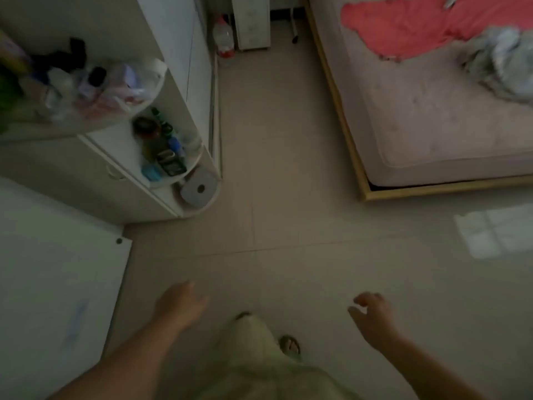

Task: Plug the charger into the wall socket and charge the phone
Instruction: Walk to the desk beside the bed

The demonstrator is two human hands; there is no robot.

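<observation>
I look down at a tiled floor in a dim, blurred view. My left hand [180, 306] hangs over the floor at the lower left, fingers loosely spread, with nothing in it. At the lower right, my right hand [373, 317] hovers with its fingers curled and apart, also holding nothing. No charger, phone or wall socket shows in this view.
A white cabinet with rounded corner shelves [173, 145] stands at the left, loaded with bottles and bags. A white door or panel [57, 284] is at the lower left. A bed [432, 125] with a pink sheet fills the upper right. A water bottle [223, 39] stands by the far wall.
</observation>
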